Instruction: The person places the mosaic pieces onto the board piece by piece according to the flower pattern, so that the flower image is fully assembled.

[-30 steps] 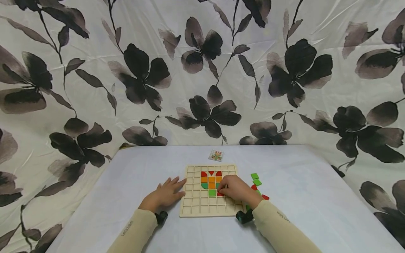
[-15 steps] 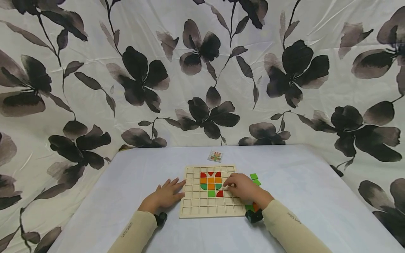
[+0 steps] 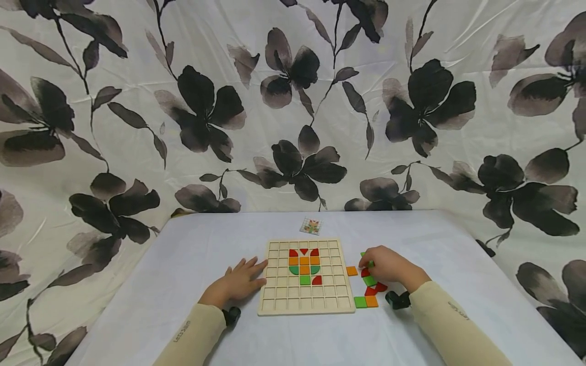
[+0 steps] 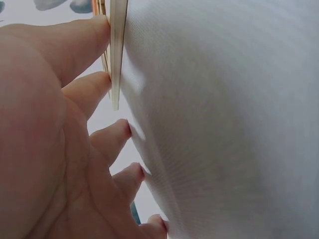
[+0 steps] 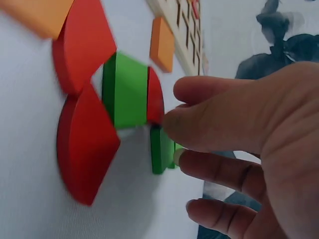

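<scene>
My left hand (image 3: 241,280) lies with fingers spread at the left side of a wooden grid board (image 3: 306,302). Its thumb and a fingertip touch the board's edge in the left wrist view, the other fingertips down on the white cloth. Set into the grid is a figure of red, orange and green tiles, with a red quarter-round tile (image 3: 317,280) beside a light green square (image 3: 304,280) at its bottom. Right of the board, my right hand (image 3: 389,264) hovers over loose tiles. Its thumb overlaps a red tile (image 5: 155,97) and a green tile (image 5: 160,149) in the right wrist view.
Nearer the front lie a green square (image 3: 360,302), an orange square (image 3: 371,301) and red quarter-round tiles (image 5: 87,144). A lone orange tile (image 3: 351,271) sits by the board's right edge. A small pattern card (image 3: 311,226) lies behind the board. Flowered cloth (image 3: 293,101) hangs behind.
My right hand has let go of the red quarter-round tile in the grid and moved right, off the board, to the loose tiles. The left hand has stayed at the board's edge.
</scene>
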